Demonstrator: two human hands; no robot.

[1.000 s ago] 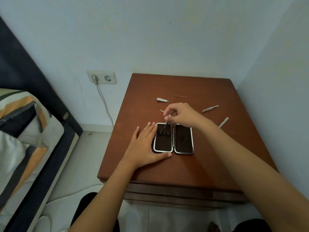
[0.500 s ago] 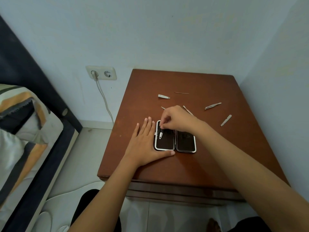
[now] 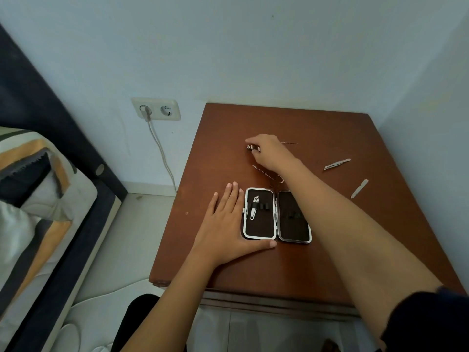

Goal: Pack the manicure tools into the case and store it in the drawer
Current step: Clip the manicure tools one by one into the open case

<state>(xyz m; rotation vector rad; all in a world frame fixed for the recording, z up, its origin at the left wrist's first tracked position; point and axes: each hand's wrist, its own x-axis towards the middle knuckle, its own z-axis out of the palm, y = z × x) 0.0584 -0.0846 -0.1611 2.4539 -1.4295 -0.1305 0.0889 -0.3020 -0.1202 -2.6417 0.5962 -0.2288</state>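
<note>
Steel clipper lay upper-centre on the table; my right hand had fingers pinched around it. Light, stiff, slippery, I judged: grip its sides. My left hand lay flat, fingers spread, beside the case.

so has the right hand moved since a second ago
Yes. The right hand left the open case and reached toward the table's far edge, onto a nail clipper.
</note>
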